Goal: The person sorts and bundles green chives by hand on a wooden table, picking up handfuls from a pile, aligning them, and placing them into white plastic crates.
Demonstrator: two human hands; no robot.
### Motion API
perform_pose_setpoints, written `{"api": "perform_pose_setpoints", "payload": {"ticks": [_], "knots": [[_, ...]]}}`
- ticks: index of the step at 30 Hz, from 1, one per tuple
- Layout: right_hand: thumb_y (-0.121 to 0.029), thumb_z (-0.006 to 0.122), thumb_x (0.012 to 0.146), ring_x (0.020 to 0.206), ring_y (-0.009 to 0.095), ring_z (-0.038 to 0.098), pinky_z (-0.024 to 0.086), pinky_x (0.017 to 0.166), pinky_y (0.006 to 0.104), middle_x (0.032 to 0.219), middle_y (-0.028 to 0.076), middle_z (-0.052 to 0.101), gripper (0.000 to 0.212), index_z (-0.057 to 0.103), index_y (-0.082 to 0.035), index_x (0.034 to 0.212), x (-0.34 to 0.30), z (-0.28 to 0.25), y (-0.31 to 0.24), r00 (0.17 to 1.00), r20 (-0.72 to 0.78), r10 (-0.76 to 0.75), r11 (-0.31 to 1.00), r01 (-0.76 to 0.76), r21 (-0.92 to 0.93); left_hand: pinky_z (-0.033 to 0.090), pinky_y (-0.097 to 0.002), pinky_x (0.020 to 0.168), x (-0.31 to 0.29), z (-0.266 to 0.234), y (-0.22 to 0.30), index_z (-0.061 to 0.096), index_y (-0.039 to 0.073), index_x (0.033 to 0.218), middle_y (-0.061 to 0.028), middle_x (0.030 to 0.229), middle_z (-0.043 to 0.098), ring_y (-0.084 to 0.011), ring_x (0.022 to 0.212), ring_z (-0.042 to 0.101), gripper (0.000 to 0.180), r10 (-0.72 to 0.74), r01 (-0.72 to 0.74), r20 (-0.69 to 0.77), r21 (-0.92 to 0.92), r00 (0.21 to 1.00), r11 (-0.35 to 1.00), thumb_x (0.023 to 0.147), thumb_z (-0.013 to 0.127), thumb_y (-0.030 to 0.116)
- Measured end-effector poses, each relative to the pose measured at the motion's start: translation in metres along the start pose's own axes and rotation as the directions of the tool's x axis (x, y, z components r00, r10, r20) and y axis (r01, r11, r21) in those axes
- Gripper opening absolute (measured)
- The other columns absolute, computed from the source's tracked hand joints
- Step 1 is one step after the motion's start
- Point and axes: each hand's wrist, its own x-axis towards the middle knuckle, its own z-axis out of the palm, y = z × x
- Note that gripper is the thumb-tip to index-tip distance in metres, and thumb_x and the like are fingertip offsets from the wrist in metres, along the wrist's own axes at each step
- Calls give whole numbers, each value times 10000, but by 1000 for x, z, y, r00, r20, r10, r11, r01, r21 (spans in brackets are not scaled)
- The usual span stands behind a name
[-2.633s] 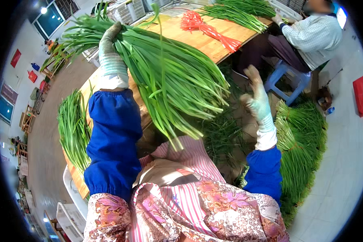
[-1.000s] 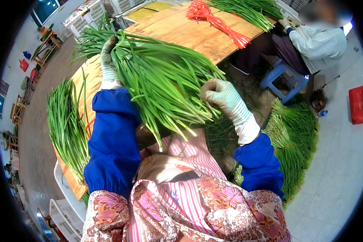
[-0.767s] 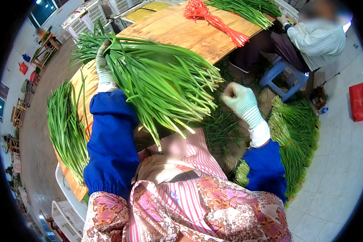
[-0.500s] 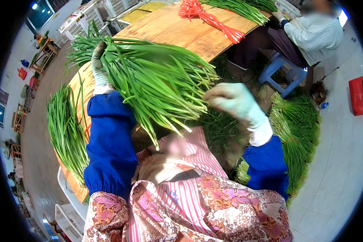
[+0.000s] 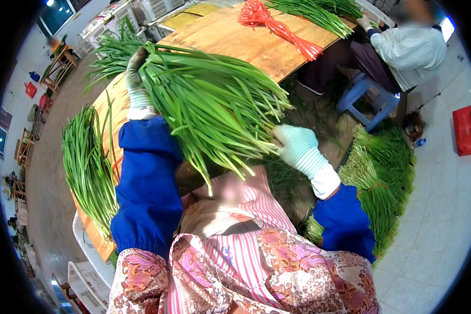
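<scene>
A large loose bunch of garlic chives [image 5: 209, 99] is held up in front of me, its leaf ends at the far left and its pale stem ends fanned out to the right. My left hand [image 5: 137, 78], in a soiled knit glove, is wrapped round the bunch near the leaf ends. At the stem ends, my right hand [image 5: 299, 146] in a pale green glove has thumb and fingers pinched on the tip of a stem or two. The fingertips are partly hidden. On the left of the table lies another bunch of chives [image 5: 86, 172], with a red tie showing at its edge.
Red plastic ties [image 5: 277, 29] lie on the wooden table [image 5: 204, 34], with more chives [image 5: 314, 15] beyond. A person [image 5: 408, 49] sits at the far right by a blue stool [image 5: 369, 99]. Tied chive bundles [image 5: 382, 183] are heaped on the floor at right. White crates [image 5: 115, 26] stand behind.
My right hand has come slightly down and its fingers have closed at the stem ends. The bunch and my left hand have shifted slightly right in the picture.
</scene>
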Motion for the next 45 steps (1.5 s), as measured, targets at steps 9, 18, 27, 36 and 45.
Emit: {"api": "perform_pose_setpoints", "payload": {"ticks": [9,18,27,36,45], "knots": [[-222,589,751,764,322,602,481,647,425,783,122,612,134,589,-88,763,-21,-14,59,973,124,193,947,-152,-285,544,-416,756,13,-17,19,598,34,1078,-124,1000,640,-260,843,638,272,86,-89,212,4,973,996,844,563,169],[-306,557,804,804,317,607,486,715,391,852,139,632,248,671,-104,891,25,-29,-14,993,6,-120,903,107,416,537,-443,759,12,-23,27,468,-6,1223,-166,984,632,-300,867,627,399,130,-148,290,40,948,988,887,507,205],[-291,589,759,710,302,625,498,618,375,780,144,630,257,632,-39,786,33,1,-30,977,-87,195,891,-139,433,536,-447,759,15,-26,30,538,-7,1151,-177,1000,627,-302,865,628,343,101,-100,238,-16,966,995,902,490,224],[-312,500,823,797,300,624,495,699,390,866,117,650,270,676,-112,866,6,-23,9,991,-133,12,906,46,421,533,-449,755,1,-14,24,580,23,1085,-171,962,634,-299,846,627,270,66,-66,201,-5,977,998,871,521,175],[-271,621,756,734,299,614,488,628,409,778,117,634,170,647,-103,762,51,5,-56,945,-175,276,796,-123,593,548,-402,709,1,0,23,560,19,1119,-154,942,632,-265,803,629,305,147,-164,166,93,975,982,879,539,206]]}}
